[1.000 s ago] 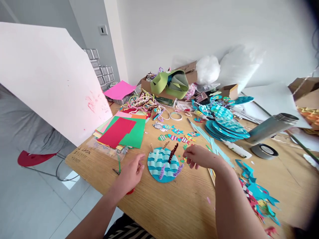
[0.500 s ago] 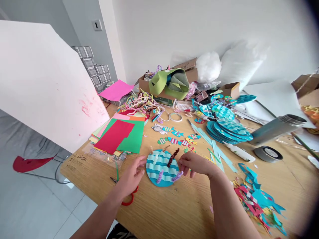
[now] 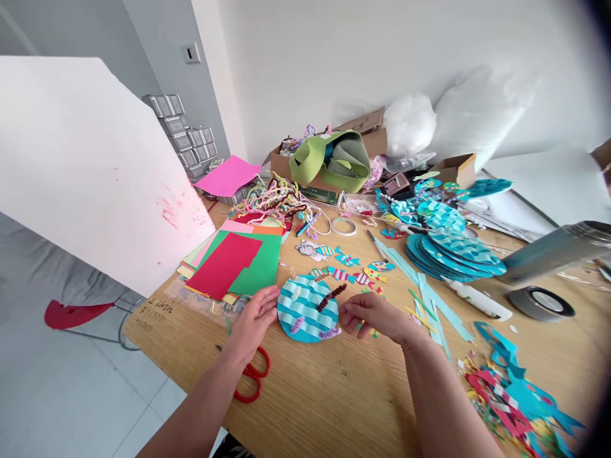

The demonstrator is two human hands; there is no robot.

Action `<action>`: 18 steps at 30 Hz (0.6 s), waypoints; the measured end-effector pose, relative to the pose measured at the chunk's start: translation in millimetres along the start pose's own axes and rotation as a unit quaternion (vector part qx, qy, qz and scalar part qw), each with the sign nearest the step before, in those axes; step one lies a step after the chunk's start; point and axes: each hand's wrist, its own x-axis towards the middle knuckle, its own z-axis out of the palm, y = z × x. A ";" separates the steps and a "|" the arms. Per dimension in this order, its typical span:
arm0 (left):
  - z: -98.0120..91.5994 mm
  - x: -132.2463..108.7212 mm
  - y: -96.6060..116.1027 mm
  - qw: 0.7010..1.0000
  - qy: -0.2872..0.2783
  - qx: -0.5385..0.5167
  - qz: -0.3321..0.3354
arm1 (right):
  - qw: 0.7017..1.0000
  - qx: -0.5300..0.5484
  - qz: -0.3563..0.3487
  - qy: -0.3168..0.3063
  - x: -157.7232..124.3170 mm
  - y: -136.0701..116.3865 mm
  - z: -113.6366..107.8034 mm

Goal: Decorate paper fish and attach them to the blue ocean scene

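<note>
Between my hands is a round blue paper disc with wavy light-blue woven strips. Curled pipe-cleaner pieces stand out from it: a dark brown one, two lilac ones and paler ones near the top. The disc looks tilted up off the table. My left hand grips its left edge, thumb in front, and my right hand pinches the right edge with curled fingers. Cut-out paper fish lie just beyond, one partly covered by the disc. Red-handled scissors lie by my left wrist.
Coloured paper sheets are piled at left, with a heap of pipe cleaners behind. At right are stacked blue discs, a white glue bottle, a steel flask, its lid and paper scraps.
My hands have closed on the disc's two edges. The disc has risen and tilted, now overlapping a striped fish behind it. The view has shifted slightly.
</note>
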 end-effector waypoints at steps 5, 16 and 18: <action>-0.3 1.5 -3.4 0.999 -0.001 0.051 0.017 | 1.000 0.000 0.026 0.011 1.3 -1.1 -0.3; -1.5 3.7 -11.0 0.958 0.000 0.266 0.110 | 0.998 -0.031 0.043 0.028 3.2 2.2 -2.4; -2.1 2.8 -7.2 0.946 0.010 0.299 0.127 | 0.996 -0.061 0.040 0.048 1.6 2.9 -5.0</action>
